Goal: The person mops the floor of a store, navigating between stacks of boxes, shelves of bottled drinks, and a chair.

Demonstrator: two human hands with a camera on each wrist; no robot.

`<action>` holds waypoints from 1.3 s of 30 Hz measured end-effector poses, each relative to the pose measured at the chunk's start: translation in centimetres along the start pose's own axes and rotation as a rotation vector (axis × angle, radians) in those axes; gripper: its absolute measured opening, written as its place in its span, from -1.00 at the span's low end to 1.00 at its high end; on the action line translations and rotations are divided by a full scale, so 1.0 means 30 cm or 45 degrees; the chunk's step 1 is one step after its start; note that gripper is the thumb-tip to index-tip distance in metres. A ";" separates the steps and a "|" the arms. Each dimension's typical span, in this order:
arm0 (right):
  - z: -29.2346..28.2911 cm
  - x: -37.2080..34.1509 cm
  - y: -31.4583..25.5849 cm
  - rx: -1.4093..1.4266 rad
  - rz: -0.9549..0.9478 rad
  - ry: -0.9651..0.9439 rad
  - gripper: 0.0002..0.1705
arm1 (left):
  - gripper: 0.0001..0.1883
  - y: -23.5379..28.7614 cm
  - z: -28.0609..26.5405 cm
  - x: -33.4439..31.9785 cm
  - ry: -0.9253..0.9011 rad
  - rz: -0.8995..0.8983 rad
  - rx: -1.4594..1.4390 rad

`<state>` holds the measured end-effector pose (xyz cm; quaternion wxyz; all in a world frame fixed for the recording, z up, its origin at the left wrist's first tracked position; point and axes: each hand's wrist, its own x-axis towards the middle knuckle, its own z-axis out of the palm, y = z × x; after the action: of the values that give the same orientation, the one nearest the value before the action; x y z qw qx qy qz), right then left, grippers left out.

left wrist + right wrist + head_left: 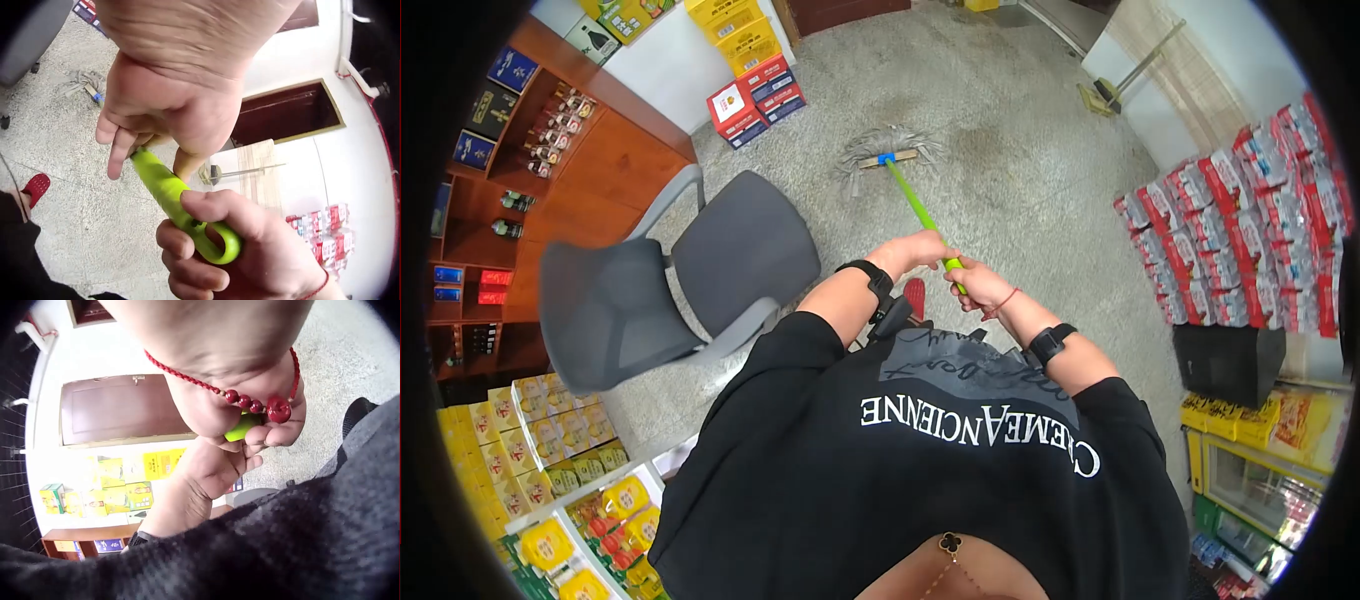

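Left hand (177, 103) and right hand (240, 234) grip a lime-handled mop (913, 203) — grey strands (855, 178) splayed.

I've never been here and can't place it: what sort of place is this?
Probably a small shop or its stockroom: red packs stand stacked in bulk, boxes are piled up, and yellow packets lie grouped together.

The speckled grey floor (1040, 190) carries a mop head (887, 160), its strands (855, 180) fanned out flat. Also on it: an office chair (745, 250), left; stacked red cartons (758, 100) beyond; a long-handled dustpan (1098, 98), far right; a red shoe (38, 185).
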<state>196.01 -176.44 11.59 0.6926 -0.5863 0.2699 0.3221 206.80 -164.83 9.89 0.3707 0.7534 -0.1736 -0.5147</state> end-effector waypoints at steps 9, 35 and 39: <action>-0.234 0.300 -0.454 -0.103 -0.061 0.118 -0.51 | -0.52 0.232 -0.404 0.400 -0.043 -0.039 -0.095; -0.882 1.136 -1.449 -0.375 -0.033 -0.197 -0.46 | -0.31 0.653 -1.233 1.308 0.384 -0.138 -0.393; -0.915 1.281 -1.621 -0.397 -0.011 -0.148 -0.49 | -0.31 0.642 -1.406 1.470 0.365 -0.092 -0.502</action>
<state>258.08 -203.64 9.16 0.6091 -0.6681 0.1735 0.3905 265.32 -189.97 3.81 0.5126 0.7375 0.0117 -0.4395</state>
